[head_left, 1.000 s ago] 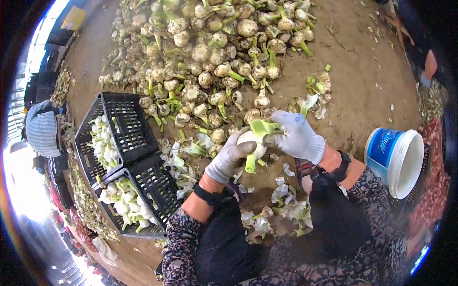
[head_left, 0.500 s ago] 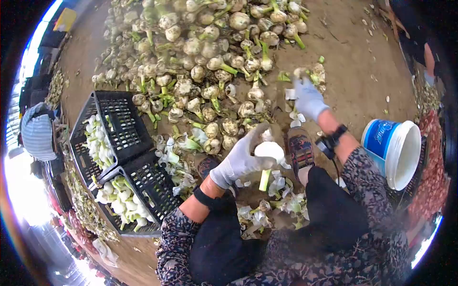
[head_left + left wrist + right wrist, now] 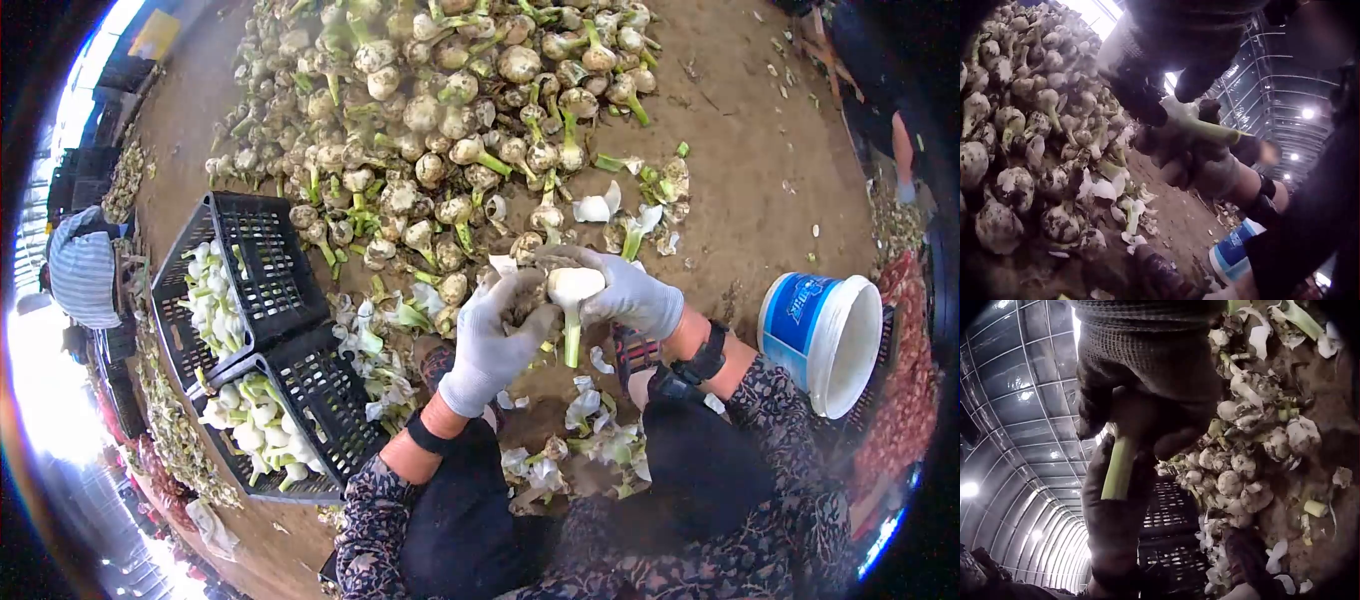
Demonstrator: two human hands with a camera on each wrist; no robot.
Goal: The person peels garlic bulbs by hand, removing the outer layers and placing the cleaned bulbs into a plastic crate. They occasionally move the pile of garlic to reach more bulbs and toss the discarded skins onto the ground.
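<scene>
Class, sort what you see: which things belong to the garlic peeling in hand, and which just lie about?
In the job: left hand, right hand, garlic bulb they hold, garlic pile, crates.
Lying about: bucket, peelings on the ground.

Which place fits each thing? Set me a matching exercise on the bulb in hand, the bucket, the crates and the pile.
1 garlic bulb
2 bucket
3 crates
4 unpeeled pile

A beside the right arm
B ahead on the dirt floor
C gripped by left hand and right hand
D at the person's left, holding peeled bulbs

Pairs: 1-C, 2-A, 3-D, 4-B
</scene>
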